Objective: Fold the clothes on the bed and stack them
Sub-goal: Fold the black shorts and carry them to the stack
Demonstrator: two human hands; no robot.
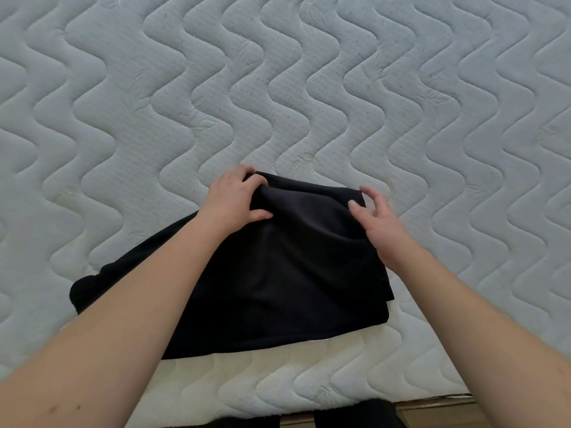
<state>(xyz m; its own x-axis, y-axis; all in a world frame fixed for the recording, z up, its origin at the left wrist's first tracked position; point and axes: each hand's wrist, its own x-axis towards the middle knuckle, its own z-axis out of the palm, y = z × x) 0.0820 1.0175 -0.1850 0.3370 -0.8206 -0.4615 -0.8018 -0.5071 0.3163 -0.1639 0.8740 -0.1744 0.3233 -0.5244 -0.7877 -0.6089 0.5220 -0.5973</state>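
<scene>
Near edge of the bed: a black garment [272,273] lies on the bare mattress [309,88], directly in front of the person.
Left hand: the left hand [236,200] pinches the far left corner of the cloth, fingers and thumb curled round a raised ridge of fabric.
Right hand: the right hand [375,217] hovers at the far right corner with fingers spread and loosely bent; whether the fingertips touch the cloth cannot be told.
Likely reason for the hold: both hands sit at the far edge, probably to square that edge or draw it over for a fold.
Garment shape: roughly rectangular and layered, with a looser part trailing out to the left under the forearm.
Garment material: thin, smooth and matte, draping in soft creases, so it should slide and bunch easily.
Mattress surface: pale, padded, stitched in wavy quilted lines, lightly speckled.
Stack: no other clothes are in view.
</scene>
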